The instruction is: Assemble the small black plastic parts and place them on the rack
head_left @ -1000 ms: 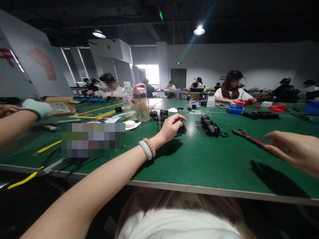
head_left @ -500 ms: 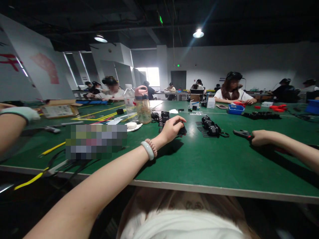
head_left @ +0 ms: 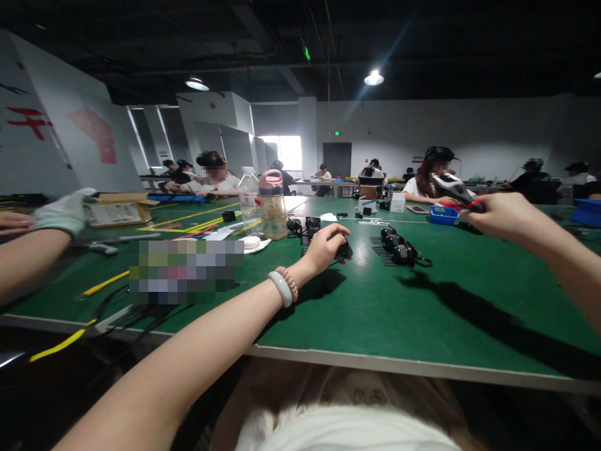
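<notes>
My left hand reaches across the green table and is closed over a small black part that rests on the surface. My right hand is raised above the table at the right, gripping a pair of red-handled pliers whose grey jaws point left. A row of black parts on a black strip lies between the two hands. More black parts sit just beyond my left hand.
A pink-lidded bottle and a clear bottle stand at centre left. A co-worker's gloved hand enters from the left, near a cardboard box. A blue bin, cables and other seated people lie beyond.
My right hand closed on the red-handled pliers lying on the table and lifted them up into the air. My left hand stayed on the black part.
</notes>
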Motion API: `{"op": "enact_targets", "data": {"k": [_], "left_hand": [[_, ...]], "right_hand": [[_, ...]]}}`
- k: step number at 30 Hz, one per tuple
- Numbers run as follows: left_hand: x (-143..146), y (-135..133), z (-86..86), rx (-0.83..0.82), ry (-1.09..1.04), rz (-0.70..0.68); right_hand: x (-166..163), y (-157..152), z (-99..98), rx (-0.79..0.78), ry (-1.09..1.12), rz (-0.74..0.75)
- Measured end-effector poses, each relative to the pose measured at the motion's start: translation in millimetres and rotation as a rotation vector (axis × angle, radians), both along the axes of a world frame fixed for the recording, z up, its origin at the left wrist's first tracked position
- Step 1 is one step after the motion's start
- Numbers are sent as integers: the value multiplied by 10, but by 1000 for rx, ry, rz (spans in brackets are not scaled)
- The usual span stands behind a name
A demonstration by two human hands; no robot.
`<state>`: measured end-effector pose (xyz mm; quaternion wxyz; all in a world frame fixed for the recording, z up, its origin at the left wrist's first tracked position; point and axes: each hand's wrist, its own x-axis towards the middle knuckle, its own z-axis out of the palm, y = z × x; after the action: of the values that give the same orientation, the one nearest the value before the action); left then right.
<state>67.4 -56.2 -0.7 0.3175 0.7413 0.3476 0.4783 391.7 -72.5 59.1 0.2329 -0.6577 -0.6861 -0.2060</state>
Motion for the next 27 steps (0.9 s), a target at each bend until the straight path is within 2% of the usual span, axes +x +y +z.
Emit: {"op": "enact_targets", "data": {"k": [2,5,8,11,18,27], "left_hand": [[2,-11,20,-21,-32,-9],[23,-40,47,-65,-99,-40],[58,-79,51,-113,-170,-90],[86,-115,32,-159,-205,-147],[108,-161,0,-238,-206,-250],[191,-242,-17,-332,-165,-358]], "right_hand": [[-287,-127,5,69,26,59],[-644,-277,-248,204,-38,172],[-809,-355,-593,146,-194,172],[-831,-353,-786,94,-283,192],[-837,-241,-798,18,-314,203],[-905,-258,-868,-85,-364,247]]}}
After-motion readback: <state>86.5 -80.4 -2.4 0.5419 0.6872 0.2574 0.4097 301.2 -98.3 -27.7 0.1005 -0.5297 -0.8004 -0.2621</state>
